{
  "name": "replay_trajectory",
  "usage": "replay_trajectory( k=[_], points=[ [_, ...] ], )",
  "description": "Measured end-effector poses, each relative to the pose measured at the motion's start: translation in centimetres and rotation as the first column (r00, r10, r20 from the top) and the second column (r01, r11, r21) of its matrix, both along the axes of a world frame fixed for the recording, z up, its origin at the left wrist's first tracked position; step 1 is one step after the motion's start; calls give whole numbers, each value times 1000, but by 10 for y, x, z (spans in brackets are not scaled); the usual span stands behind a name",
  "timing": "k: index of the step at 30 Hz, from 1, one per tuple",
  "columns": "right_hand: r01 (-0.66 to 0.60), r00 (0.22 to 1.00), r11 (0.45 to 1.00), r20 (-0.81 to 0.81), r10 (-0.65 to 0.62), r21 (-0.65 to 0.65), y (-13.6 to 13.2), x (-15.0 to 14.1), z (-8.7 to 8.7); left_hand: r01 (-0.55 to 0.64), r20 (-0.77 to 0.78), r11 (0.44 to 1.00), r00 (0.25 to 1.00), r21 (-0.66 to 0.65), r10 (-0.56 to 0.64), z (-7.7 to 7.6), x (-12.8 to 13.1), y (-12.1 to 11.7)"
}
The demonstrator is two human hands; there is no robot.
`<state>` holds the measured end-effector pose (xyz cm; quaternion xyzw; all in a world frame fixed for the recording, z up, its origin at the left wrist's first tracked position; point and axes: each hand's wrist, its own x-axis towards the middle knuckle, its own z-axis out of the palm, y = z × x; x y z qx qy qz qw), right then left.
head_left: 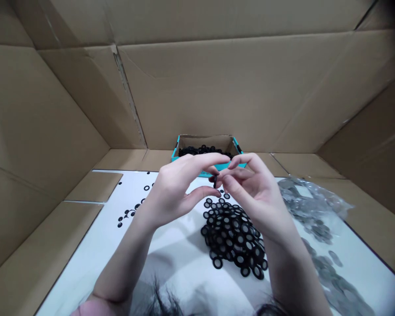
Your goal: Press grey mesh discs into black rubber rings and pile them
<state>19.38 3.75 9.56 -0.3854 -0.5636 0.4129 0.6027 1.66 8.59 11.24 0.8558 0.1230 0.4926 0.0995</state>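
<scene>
My left hand (181,186) and my right hand (253,186) meet above the table. Between their fingertips, seen edge-on, is a small black ring (215,181). The left thumb and fingers close on it from one side, and the right thumb and fingers touch it from the other. Below my right hand lies a heap of black rings with pale grey centres (232,232). Whether the held ring has a pale centre cannot be made out.
Behind my hands stands a turquoise-edged box (174,151) of black pieces. Loose black rings and discs (128,214) lie left. To the right are a clear plastic bag (311,197) and loose translucent discs (340,285). Cardboard walls (217,92) surround the white table (171,272).
</scene>
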Motion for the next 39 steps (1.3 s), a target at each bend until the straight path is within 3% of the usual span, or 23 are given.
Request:
replay_trajectory(
  k=[5, 8, 10, 12, 14, 16, 20, 24, 27, 31, 36, 39],
  points=[
    [151, 972, 986, 168, -162, 75, -9, -2, -3, -26, -96, 1000, 995, -14, 24, -3, 2, 0],
    [162, 934, 982, 307, -185, 97, -10, 11, -9, -33, -193, 992, 981, -120, 9, -2, -8, 2],
    [158, 874, 984, 452, -179, 82, -12, 23, -16, -115, -321, 969, 946, -220, 40, -2, -18, 6],
    [160, 766, 987, 628, -135, 16, -13, 35, -23, -299, -559, 901, 825, -315, 78, -5, -27, 14],
    [188, 613, 979, 789, -53, -80, -15, 45, -33, -507, -820, 800, 572, -320, 34, -17, -34, 25],
    [218, 489, 963, 871, 32, -158, -16, 51, -44, -584, -904, 754, 425, -302, -32, -35, -38, 39],
    [252, 414, 943, 905, 95, -215, -16, 54, -65, -668, -964, 697, 220, -259, -147, -76, -38, 62],
    [258, 391, 937, 913, 120, -234, -18, 59, -74, -690, -973, 691, 97, -216, -207, -96, -34, 71],
    [256, 410, 941, 906, 102, -222, -23, 73, -74, -679, -968, 699, 74, -225, -240, -99, -33, 72],
    [329, 437, 924, 899, 33, -194, -33, 110, -83, -659, -957, 702, 106, -271, -270, -104, -35, 75],
    [566, 385, 811, 917, -101, -149, -52, 163, -122, -610, -938, 713, 194, -346, -289, -113, -43, 84],
    [655, 342, 749, 922, -180, -97, -65, 178, -147, -585, -925, 717, 238, -379, -295, -114, -47, 87]
  ],
)
